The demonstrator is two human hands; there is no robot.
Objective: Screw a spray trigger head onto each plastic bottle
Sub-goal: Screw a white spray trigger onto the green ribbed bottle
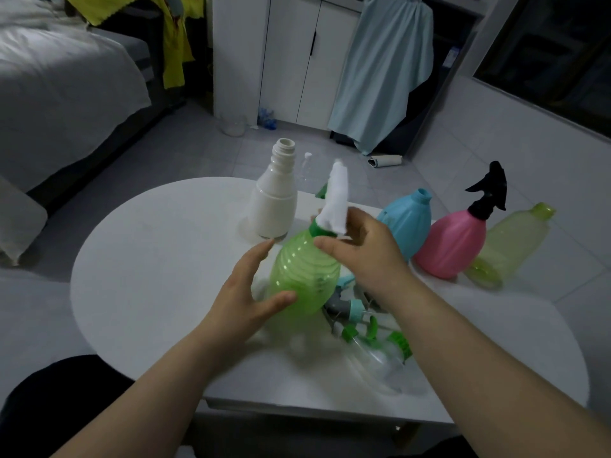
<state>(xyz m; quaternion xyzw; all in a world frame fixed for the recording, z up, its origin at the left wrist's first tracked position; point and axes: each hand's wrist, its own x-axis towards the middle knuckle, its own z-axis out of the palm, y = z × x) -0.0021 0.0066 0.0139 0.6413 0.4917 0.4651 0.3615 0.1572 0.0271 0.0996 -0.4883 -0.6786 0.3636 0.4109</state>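
Observation:
A ribbed green bottle (305, 272) stands tilted at the middle of the white table (158, 259). My left hand (246, 292) grips its lower body. A white spray trigger head (337, 200) with a green collar sits on its neck, and my right hand (360, 252) pinches that head at the collar. Behind stand an open white bottle (274, 206) and an open blue bottle (408, 223). A pink bottle (453, 246) carries a black trigger head (489, 193). A yellow-green bottle (509, 242) leans open at the far right.
Loose trigger heads (350, 309) in grey, teal and green lie in a heap under my right forearm, beside a clear bottle (380, 361) lying on its side. A bed stands to the left, a white cabinet and a hanging blue cloth behind the table.

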